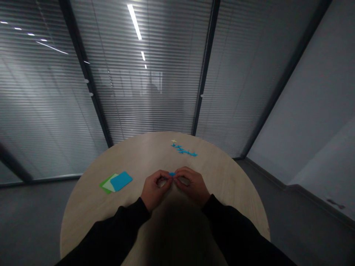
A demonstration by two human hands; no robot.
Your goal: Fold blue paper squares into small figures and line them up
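1. Head view: A small blue piece of folded paper (pixel 172 174) is held at the midline above a round pale wood-grain table (pixel 83 218), pinched from both sides by the left hand (pixel 153 190) and the right hand (pixel 192 186).
2. Fingers: Each hand's fingertips close on the piece and meet over it, with the remaining fingers curled beneath. Exactly which fingers press is hidden at this size.
3. Handling: Work this small is best kept between the fingertip pads, with even pressure from both sides and the wrists steady.
4. Pose: Both forearms, in black sleeves (pixel 116 229), angle inward from the near edge of the table, elbows wide, wrists bent toward the centre.
5. Nearby: A line of small blue folded shapes (pixel 183 150) lies toward the far rim, a pale yellow one (pixel 173 141) at its end. A blue sheet (pixel 121 181) overlaps a white sheet (pixel 109 184) and a green sheet (pixel 104 187) to the left of the hands.
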